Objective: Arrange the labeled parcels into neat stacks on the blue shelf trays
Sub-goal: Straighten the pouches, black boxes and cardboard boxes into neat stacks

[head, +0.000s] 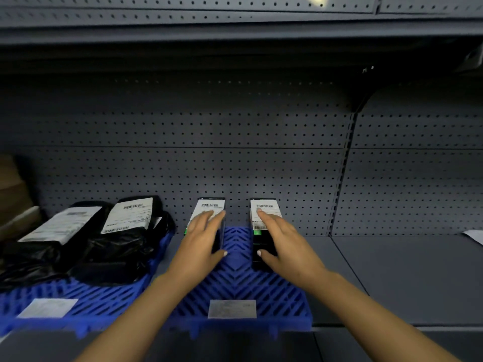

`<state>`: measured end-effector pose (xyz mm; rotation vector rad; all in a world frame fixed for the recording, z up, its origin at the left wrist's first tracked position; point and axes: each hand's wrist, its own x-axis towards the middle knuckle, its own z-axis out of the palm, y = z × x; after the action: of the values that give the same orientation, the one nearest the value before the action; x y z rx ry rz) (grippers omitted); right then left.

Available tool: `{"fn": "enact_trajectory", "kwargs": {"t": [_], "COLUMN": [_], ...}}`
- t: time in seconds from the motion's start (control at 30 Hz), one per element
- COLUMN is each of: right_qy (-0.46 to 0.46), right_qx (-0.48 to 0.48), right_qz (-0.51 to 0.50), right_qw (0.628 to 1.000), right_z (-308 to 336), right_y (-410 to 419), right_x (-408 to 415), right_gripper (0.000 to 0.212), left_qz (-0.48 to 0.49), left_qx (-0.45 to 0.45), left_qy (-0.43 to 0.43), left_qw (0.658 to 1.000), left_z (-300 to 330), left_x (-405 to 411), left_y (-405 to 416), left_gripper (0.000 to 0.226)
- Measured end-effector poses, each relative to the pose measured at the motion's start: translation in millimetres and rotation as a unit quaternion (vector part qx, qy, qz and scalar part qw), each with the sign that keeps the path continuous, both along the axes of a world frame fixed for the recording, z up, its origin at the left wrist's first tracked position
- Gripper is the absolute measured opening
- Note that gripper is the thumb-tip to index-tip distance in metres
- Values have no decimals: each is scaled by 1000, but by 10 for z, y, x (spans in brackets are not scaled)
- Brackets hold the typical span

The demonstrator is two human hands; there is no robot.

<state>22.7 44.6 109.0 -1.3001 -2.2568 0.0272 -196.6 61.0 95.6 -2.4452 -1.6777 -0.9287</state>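
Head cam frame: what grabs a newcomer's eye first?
Two bare hands, the left hand and the right hand, each lie flat on a slim black labeled parcel, the left parcel and the right parcel, side by side at the back of the centre blue tray. On the left blue tray sits a pile of black bagged parcels with white labels, against a grey pegboard back wall.

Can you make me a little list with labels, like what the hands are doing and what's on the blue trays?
left hand: flat on the left box
right hand: flat on the right box
boxes: black, white barcode labels, side by side, apart
middle tray: blue, holds both boxes
left tray: blue, holds black bag parcels
back wall: grey pegboard
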Motion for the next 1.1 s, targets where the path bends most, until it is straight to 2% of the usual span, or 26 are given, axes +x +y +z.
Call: {"fn": "enact_trajectory", "kwargs": {"t": [0.2, 0.4, 0.6, 0.87, 1.1], "right_qy": [-25, -62, -43, -45, -19], "right_qx": [-46, -95, -93, -99, -26], "right_qz": [49, 6, -23, -33, 4], "right_qw": [997, 994, 994, 994, 999], "right_z": [-70, -291, -370, -277, 194], "right_y": [23, 238, 306, 272, -9], "right_x": [-584, -922, -1053, -1097, -1089], "right_gripper": [81, 82, 75, 77, 77], "left_qz": [57, 12, -15, -41, -37], "left_qx": [-102, -165, -141, -136, -43], "left_qy": [-23, -63, -44, -11, -34], "left_qw": [993, 984, 989, 990, 998], "left_z": [-105, -238, -313, -182, 204], "left_x": [-433, -561, -637, -736, -909], "left_y": [-7, 109, 173, 254, -183], "left_gripper": [98, 95, 90, 86, 84]}}
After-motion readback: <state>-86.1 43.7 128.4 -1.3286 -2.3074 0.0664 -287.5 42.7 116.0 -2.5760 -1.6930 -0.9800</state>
